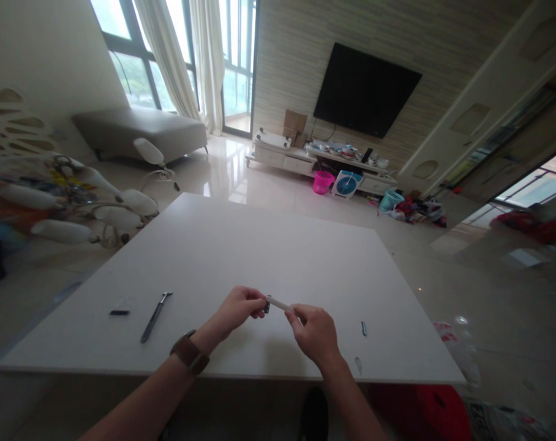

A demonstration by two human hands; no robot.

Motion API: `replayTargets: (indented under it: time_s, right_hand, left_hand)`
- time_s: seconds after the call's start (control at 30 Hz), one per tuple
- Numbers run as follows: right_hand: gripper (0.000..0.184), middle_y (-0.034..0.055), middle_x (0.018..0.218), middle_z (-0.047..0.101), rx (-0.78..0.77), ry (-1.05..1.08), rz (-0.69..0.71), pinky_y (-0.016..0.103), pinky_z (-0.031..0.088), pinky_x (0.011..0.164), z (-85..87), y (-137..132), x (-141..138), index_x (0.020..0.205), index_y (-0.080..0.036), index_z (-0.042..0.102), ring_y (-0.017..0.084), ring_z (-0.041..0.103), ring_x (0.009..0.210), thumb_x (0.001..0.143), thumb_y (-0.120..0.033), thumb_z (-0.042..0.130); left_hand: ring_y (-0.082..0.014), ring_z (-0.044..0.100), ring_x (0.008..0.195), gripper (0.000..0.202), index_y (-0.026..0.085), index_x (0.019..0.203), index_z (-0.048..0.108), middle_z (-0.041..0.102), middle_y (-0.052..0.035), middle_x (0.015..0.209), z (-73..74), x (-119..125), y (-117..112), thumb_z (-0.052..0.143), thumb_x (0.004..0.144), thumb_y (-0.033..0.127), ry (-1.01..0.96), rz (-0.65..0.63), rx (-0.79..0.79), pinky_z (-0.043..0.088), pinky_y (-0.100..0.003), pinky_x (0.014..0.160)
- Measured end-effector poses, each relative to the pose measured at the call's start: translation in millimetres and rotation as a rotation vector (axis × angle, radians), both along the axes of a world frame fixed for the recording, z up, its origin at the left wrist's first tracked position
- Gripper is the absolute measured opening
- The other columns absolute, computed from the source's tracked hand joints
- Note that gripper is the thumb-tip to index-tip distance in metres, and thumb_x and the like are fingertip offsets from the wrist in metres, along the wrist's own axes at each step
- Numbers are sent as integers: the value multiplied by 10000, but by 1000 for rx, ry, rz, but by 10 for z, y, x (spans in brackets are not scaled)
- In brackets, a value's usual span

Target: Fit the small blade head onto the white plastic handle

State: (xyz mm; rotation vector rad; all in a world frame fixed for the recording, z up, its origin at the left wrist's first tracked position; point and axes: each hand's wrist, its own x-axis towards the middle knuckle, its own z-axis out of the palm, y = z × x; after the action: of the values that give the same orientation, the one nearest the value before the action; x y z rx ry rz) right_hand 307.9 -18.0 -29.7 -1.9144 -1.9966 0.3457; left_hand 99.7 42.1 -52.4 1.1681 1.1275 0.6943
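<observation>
Above the near middle of the white table (pixel 278 245), my left hand (pixel 241 309) pinches a small dark piece (pixel 267 304), mostly covered by the fingertips. From the other side my right hand (pixel 312 331) grips the end of a short pale stick (pixel 278 304). The stick's far end meets the dark piece; whether they are joined I cannot tell. To the left lies a dark razor (pixel 155 318) with a narrow crosswise head. A short black strip (pixel 119 313) rests farther left, beside a clear scrap. Right of my hands is a small dark cartridge-like strip (pixel 364 329).
A small clear piece (pixel 358 365) lies near the table's front edge. A lamp with several white shades (pixel 122 208) stands close at the left. Beyond the table are a bench (pixel 144 131), a low cabinet (pixel 282 160) and a pink basket (pixel 323 182).
</observation>
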Motion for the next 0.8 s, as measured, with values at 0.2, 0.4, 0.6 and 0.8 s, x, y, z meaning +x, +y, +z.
replayTargets:
  time_s: [0.2, 0.4, 0.6, 0.8]
  right_hand:
    - [301, -7, 691, 672, 6, 9, -62, 271, 229, 586, -9, 6, 17, 779, -263, 698, 142, 546, 634, 956, -416, 510]
    - [324, 3, 682, 670, -4, 4, -79, 276, 221, 580, -21, 17, 34, 743, -246, 678, 147, 541, 625, 953, -423, 506]
    - [334, -2, 657, 651, -23, 24, -2, 275, 219, 582, -55, 17, 37, 718, -240, 656, 144, 533, 617, 951, -425, 504]
    - [315, -4, 674, 660, -14, 20, -83, 274, 225, 584, -19, 21, 60, 794, -266, 698, 151, 553, 634, 956, -446, 496]
  left_hand:
    - [-130, 591, 558, 185, 103, 692, 717, 676, -54, 583, 57, 6, -13, 631, 677, 267, 6, 5, -13, 460, -239, 577]
    - [-123, 590, 550, 176, 103, 687, 713, 671, -50, 576, 40, 19, -13, 630, 676, 257, -1, 21, -11, 456, -233, 571]
    - [-128, 609, 550, 186, 102, 716, 718, 680, -53, 586, -27, 17, 16, 644, 678, 268, 3, 29, -25, 455, -234, 561]
    - [-124, 596, 551, 200, 90, 724, 722, 680, -59, 593, 38, 19, -11, 645, 681, 270, -25, 24, -30, 466, -239, 579]
